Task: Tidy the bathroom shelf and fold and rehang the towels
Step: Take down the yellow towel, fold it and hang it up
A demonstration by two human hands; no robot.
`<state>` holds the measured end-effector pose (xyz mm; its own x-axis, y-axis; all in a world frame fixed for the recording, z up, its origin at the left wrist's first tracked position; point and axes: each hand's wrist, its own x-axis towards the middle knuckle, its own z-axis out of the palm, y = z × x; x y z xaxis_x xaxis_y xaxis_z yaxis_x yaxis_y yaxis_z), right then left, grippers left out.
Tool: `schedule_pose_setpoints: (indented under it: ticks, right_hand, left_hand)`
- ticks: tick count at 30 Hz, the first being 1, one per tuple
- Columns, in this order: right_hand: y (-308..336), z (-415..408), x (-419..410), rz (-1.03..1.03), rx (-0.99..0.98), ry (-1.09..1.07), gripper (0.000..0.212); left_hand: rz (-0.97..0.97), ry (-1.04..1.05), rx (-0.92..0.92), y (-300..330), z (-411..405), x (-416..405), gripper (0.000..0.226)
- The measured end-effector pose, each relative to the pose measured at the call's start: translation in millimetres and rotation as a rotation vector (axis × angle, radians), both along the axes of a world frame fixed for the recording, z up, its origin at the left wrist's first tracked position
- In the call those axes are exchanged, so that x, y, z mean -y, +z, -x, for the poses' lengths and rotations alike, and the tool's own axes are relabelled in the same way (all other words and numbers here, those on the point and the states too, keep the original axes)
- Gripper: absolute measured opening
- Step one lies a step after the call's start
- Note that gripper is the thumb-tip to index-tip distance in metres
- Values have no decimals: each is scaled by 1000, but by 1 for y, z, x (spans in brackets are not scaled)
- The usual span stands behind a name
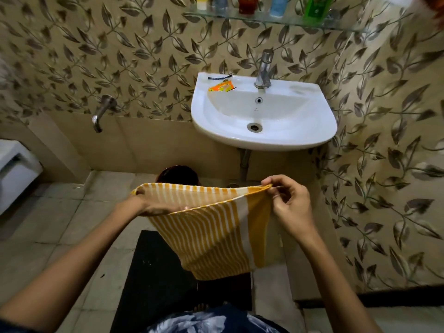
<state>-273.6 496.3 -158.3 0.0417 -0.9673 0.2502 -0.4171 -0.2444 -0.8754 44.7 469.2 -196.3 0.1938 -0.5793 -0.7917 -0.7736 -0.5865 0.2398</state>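
Observation:
A yellow towel with white stripes [213,236] hangs doubled over in front of me, below the sink. My left hand [153,205] grips its upper left corner, partly tucked inside the fold. My right hand [286,200] pinches the upper right corner between thumb and fingers. The top edge is stretched level between both hands. High on the wall a glass shelf [276,20] carries several bottles, among them a red one [247,4] and a green one [314,7], all cut off by the frame's top.
A white wall sink [264,138] with a chrome tap [263,68] holds an orange sachet [221,87] on its rim. A second tap [101,114] sticks out of the left wall. A dark bucket [177,175] and black mat [153,280] are on the floor.

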Motion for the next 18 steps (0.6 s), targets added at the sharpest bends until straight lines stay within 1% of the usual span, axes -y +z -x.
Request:
schedule_pose_setpoints:
  ticks: [1, 3, 4, 5, 6, 7, 8, 9, 10, 11, 12, 13, 14, 16, 18]
  right_hand:
    - [-2, 2, 0, -5, -4, -10, 44]
    - [-3, 6, -1, -13, -3, -17, 43]
    - [-3, 7, -2, -17, 2, -17, 43]
    - [-3, 7, -4, -21, 6, -15, 43]
    - [-2, 7, -6, -27, 8, -9, 43]
    - [-2, 6, -9, -34, 10, -1, 43]
    - [-1, 4, -12, -41, 10, 11, 44]
    - [0, 1, -15, -44, 4, 27, 45]
    - [0, -1, -19, -42, -8, 46, 48]
    - [0, -3, -23, -38, -25, 65, 49]
    - [-1, -5, -27, -31, -45, 82, 51]
    - [-2, -6, -32, -23, -61, 97, 51]
    - [-4, -7, -37, -11, -75, 108, 51]
    - [-8, -8, -46, 22, -100, 117, 49]
    - [-12, -10, -53, 50, -119, 113, 48]
  left_hand:
    - [-35, -36, -95, 3, 5, -5, 115]
    - [-8, -91, -214, 11, 12, -13, 149]
    - [-7, -102, -236, 9, 13, -15, 160]
    - [-18, -91, -254, 5, 14, -19, 165]
    - [-37, -65, -253, -4, 14, -22, 164]
    - [-60, -16, -216, -14, 15, -25, 159]
    - [-70, 59, -128, -23, 17, -29, 145]
    - [-26, 138, -16, -31, 19, -32, 125]
    - [25, 185, 44, -36, 22, -36, 104]
    - [72, 219, 0, -38, 26, -38, 88]
    - [102, 216, -82, -39, 29, -38, 78]
    - [88, 212, -159, -38, 32, -37, 77]
    - [4, 263, -232, -35, 35, -36, 83]
    - [-260, 432, -395, -26, 38, -35, 106]
    - [-461, 538, -638, -20, 42, -37, 125]
